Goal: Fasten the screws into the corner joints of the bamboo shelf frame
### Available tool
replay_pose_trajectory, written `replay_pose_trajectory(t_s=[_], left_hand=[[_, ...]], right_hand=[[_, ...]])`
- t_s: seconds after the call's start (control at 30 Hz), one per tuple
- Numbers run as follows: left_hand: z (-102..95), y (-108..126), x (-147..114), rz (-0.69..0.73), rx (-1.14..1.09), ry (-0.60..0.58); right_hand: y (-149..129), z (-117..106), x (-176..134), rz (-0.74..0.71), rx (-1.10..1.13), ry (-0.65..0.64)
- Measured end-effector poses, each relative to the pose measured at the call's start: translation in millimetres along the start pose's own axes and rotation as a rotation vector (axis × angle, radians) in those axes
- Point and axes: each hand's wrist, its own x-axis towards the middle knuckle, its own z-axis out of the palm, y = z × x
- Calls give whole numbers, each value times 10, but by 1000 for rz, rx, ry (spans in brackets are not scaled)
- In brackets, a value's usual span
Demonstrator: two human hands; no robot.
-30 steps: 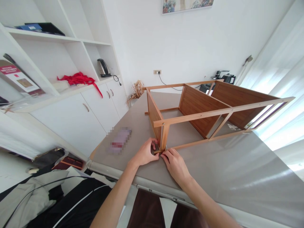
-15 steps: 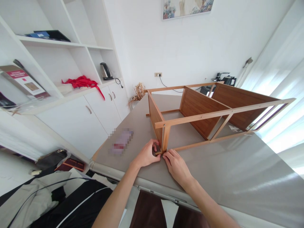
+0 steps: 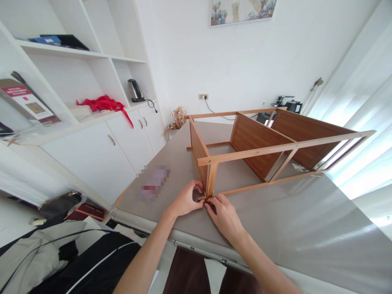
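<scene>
Grip of the left hand [image 3: 184,201] curls around the near lower corner of a wooden shelf frame [image 3: 260,138]; the right hand's [image 3: 226,215] is narrow at that corner, whether holding anything I cannot tell. The frame lies sideways on the grey counter [image 3: 294,224].

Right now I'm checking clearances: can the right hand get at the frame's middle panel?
Probably yes: the gap between the near upper rail and lower rail leaves the right hand a way to the middle panel.
</scene>
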Motion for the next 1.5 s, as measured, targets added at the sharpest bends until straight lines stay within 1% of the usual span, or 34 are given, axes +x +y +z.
replay_pose_trajectory(t_s=[0.27,0.87,1.03,1.23,1.5], left_hand=[[12,13,-7,-6,22,20],[7,7,-7,-18,14,9],[19,13,-8,-20,-4,13],[21,-13,-9,-45,-16,11],[15,-4,-7,-32,6,1]], right_hand=[[-23,-15,11,-15,-41,6],[1,28,3,2,-62,17],[-3,22,2,3,-45,21],[25,-3,-6,7,27,-11],[23,-7,17,41,46,14]])
